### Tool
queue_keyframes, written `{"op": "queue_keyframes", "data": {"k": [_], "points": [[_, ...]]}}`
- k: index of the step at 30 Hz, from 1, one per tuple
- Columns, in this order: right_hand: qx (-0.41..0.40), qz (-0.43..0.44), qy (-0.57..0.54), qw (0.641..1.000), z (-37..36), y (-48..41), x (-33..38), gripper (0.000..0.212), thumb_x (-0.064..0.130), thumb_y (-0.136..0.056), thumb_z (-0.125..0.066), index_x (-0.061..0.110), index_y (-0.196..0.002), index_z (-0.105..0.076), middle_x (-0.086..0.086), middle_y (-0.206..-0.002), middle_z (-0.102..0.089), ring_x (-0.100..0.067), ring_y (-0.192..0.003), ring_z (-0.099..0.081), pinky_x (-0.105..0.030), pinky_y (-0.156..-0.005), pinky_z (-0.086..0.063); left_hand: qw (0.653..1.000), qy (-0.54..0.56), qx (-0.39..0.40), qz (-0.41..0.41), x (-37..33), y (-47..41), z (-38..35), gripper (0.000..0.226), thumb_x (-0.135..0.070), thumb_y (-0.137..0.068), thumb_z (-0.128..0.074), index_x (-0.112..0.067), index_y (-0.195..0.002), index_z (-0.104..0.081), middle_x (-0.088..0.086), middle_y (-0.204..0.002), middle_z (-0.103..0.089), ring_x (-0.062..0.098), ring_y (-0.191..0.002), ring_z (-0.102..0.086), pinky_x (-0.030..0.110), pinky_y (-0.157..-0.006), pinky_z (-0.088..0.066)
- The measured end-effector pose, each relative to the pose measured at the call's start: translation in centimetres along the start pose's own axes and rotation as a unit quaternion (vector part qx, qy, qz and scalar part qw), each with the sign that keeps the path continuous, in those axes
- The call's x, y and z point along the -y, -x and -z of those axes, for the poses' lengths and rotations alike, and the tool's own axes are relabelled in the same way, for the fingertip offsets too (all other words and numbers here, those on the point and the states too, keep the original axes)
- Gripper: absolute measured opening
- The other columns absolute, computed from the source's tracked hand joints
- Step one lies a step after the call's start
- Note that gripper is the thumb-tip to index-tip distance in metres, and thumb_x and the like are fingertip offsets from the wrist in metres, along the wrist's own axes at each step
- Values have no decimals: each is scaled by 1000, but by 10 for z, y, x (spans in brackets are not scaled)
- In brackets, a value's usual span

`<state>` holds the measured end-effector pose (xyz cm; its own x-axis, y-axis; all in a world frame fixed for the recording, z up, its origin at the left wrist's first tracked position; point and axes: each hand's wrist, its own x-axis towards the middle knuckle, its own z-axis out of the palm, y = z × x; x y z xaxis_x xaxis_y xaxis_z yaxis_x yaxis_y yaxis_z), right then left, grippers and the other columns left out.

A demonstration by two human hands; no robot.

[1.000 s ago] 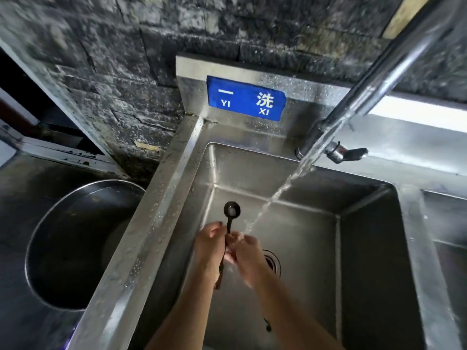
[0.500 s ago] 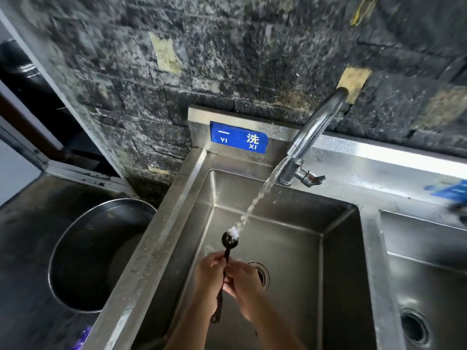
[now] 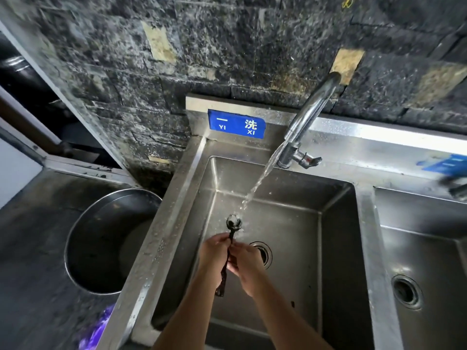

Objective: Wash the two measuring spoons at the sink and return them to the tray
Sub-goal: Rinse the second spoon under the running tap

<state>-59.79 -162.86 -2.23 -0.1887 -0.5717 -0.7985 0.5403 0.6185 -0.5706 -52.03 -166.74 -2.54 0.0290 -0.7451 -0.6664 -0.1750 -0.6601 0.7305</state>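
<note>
Black, that measuring spoon (image 3: 233, 221), glossy under clear, white-flecked water (image 3: 262, 178). The sink (image 3: 290, 223) ran silver-grey, streaked with pale glare. Behind it the wall (image 3: 227, 46) was mottled black and grey, patched with tan blocks. The label (image 3: 236, 124) showed bright blue with white lettering, the tap (image 3: 308, 114) shone chrome, and something purple (image 3: 97, 329) sat blurred, bottom left.

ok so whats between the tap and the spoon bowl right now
Only a stream of water: it runs from the tap down onto the bowl of the spoon. The head view shows nothing else in that stretch.
</note>
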Motion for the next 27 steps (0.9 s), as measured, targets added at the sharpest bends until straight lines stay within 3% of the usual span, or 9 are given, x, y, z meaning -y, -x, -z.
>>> {"op": "queue_keyframes", "data": {"k": [2, 4, 10, 15, 20, 22, 27], "points": [[-7, 6, 0, 1000, 1, -2, -1, 16, 2, -98, -58, -4, -100, -73, -6, -67, -67, -10, -56, -63, -20, -51, -53, 1000, -9, 8, -1, -1, -1, -1, 29, 1, -94, -54, -9, -111, -75, 15, -100, -77, 31, -93, -74, 52, -87, -60], [-8, 31, 11, 999, 3, -3, -4, 14, 1, -97, -61, 1, -94, -75, -7, -68, -69, -9, -55, -65, -20, -53, -55, 1000, 3, 21, 10, -2, 0, -1, 28, 0, -95, -53, -8, -108, -76, 18, -97, -77, 37, -91, -74, 55, -80, -61], [-39, 110, 75, 990, 7, -10, -11, 14, 4, -93, -69, 6, -102, -79, -13, -87, -81, -27, -83, -79, -41, -78, -66, 998, 24, 43, 32, -9, 2, 0, 27, -5, -97, -52, -6, -111, -75, 19, -92, -76, 32, -73, -72, 32, -46, -55], [-36, 105, 83, 990, 9, -13, -11, 16, 7, -94, -70, 3, -107, -77, -15, -89, -80, -31, -85, -79, -45, -82, -65, 997, 37, 61, 35, -14, 7, 2, 27, -4, -98, -51, -4, -115, -73, 23, -98, -75, 33, -75, -74, 33, -46, -57], [-27, 101, 100, 989, 7, -13, -10, 18, 7, -94, -70, 2, -109, -77, -15, -85, -77, -25, -78, -73, -45, -84, -64, 997, 36, 55, 36, -19, 9, 3, 29, -2, -99, -49, -5, -114, -73, 25, -101, -75, 36, -76, -73, 32, -44, -56], [-31, 113, 112, 987, 6, -11, -10, 18, 8, -92, -72, 6, -109, -78, -15, -87, -79, -25, -79, -75, -44, -83, -65, 997, 33, 52, 39, -20, 8, 2, 30, -2, -97, -48, -6, -110, -75, 23, -100, -75, 38, -83, -74, 32, -45, -56], [-52, 160, 175, 970, 7, -4, -14, 24, 15, -82, -80, 24, -104, -80, -4, -81, -81, -27, -80, -79, -45, -78, -66, 996, 33, 57, 66, -21, 7, -2, 32, -7, -94, -48, -15, -88, -78, 16, -90, -75, 27, -69, -66, 22, -35, -44]]}}
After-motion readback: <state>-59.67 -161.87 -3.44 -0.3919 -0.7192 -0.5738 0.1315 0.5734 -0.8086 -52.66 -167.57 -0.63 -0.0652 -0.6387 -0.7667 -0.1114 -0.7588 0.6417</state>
